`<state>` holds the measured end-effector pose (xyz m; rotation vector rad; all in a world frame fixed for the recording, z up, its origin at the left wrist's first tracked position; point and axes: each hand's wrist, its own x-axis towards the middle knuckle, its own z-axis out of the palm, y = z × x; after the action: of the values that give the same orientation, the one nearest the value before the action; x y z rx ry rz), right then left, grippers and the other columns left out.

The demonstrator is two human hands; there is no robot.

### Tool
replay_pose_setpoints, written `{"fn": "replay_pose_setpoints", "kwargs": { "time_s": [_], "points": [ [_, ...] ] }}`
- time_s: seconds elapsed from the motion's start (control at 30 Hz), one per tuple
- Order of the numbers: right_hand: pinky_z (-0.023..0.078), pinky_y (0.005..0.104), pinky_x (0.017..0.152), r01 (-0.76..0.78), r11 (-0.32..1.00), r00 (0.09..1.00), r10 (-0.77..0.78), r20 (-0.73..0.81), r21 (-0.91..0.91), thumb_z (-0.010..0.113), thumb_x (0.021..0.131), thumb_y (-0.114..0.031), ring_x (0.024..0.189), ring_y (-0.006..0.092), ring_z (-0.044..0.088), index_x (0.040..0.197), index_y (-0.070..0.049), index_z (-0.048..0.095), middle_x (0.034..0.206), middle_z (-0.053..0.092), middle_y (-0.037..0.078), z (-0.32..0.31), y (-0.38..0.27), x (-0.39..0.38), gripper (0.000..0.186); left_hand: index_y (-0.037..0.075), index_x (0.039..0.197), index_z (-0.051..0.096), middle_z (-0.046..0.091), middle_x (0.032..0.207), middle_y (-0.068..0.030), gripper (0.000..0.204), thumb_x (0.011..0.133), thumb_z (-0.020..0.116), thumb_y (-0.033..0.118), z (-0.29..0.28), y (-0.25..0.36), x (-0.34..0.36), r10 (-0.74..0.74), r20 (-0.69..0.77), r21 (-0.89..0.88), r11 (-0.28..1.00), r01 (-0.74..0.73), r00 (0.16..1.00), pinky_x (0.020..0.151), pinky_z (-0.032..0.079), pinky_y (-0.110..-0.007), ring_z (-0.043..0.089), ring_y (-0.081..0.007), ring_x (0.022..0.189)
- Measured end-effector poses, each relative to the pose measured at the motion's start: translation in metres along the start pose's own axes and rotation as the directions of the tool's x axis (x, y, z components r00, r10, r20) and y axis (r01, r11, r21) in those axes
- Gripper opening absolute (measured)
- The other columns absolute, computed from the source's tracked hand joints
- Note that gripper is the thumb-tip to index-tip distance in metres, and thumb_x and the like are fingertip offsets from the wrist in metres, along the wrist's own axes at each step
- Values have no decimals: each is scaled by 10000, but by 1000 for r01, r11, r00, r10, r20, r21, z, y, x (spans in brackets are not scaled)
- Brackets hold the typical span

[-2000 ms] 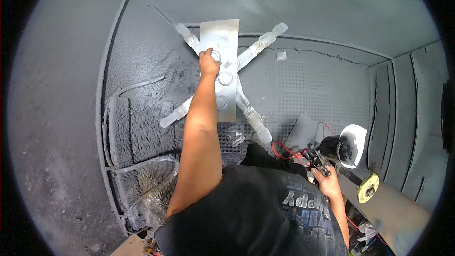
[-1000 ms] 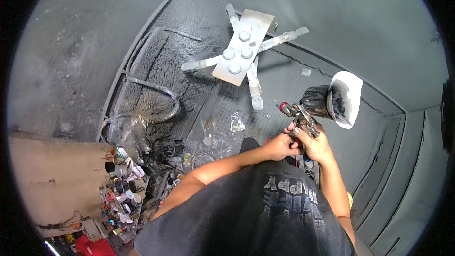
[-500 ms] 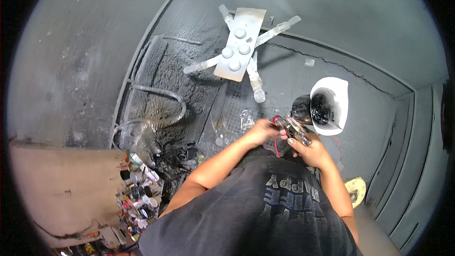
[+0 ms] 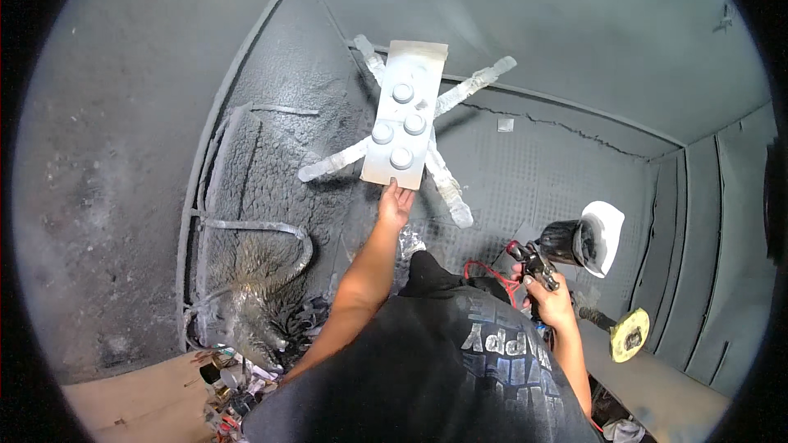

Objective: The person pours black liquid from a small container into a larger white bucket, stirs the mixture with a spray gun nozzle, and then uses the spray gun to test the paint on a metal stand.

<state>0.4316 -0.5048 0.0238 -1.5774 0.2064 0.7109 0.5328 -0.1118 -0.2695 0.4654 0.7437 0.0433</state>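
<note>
My left hand point(image 4: 396, 205) reaches forward and grips the near edge of a flat board point(image 4: 419, 54), thumb on top and fingers below. Several round, cap-like pale grey pieces point(image 4: 401, 158) stand on the board. It rests across a stand with crossed, wrapped arms point(image 4: 478, 86). In my right hand point(image 4: 548, 299) is a spray gun point(image 4: 538, 267), its handle inside my closed fingers. A dark cup point(image 4: 560, 239) on the gun has a white collar point(image 4: 611, 234) around its mouth. A red hose point(image 4: 480, 265) runs close beside the gun.
Grey coated walls surround the work area. To the left, a bent pipe point(image 4: 258, 226) lies along a rough, crusted surface. Cans and clutter point(image 4: 234, 390) are piled at lower left. A yellow round pad point(image 4: 630, 335) on a dark stem stands at right, near my right forearm.
My left hand has left the spray gun and moved forward to grip the board's near edge. The gun, in my right hand, now points more to the right, with its cup tilted.
</note>
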Motion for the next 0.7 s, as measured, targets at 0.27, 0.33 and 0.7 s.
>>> {"fn": "replay_pose_setpoints", "kwargs": {
  "time_s": [0.27, 0.33, 0.7],
  "points": [
    [535, 261, 583, 4, 999, 995, 0, -97, 41, 591, 952, -135, 852, 137, 674, 1233, -1, 668, 1023, 731, 81, 41, 6, 15, 320, 184, 1449, 413, 566, 1373, -72, 429, 1047, 561, 157, 30, 11, -9, -1, -101, 108, 994, 12, 995, 999, 498, -481, 609, -327, 1209],
    [531, 261, 581, -12, 1000, 997, 14, -79, 24, 593, 954, -136, 851, 137, 673, 1233, -5, 671, 1028, 730, 79, 46, 7, 20, 318, 165, 1430, 421, 574, 1351, -93, 400, 1050, 545, 139, 24, 11, -13, 31, -81, 88, 996, -24, 996, 950, 533, -477, 621, -337, 1184],
    [496, 292, 538, 20, 985, 992, -41, -118, -174, 624, 951, -120, 572, 129, 587, 1035, -8, 662, 773, 649, 31, 37, 23, 68, 145, 147, 1415, 439, 581, 1340, -91, 370, 1056, 515, 101, -5, 5, -58, 15, -118, 18, 1000, -13, 993, 933, 548, -486, 625, -321, 1184]
  ]
}}
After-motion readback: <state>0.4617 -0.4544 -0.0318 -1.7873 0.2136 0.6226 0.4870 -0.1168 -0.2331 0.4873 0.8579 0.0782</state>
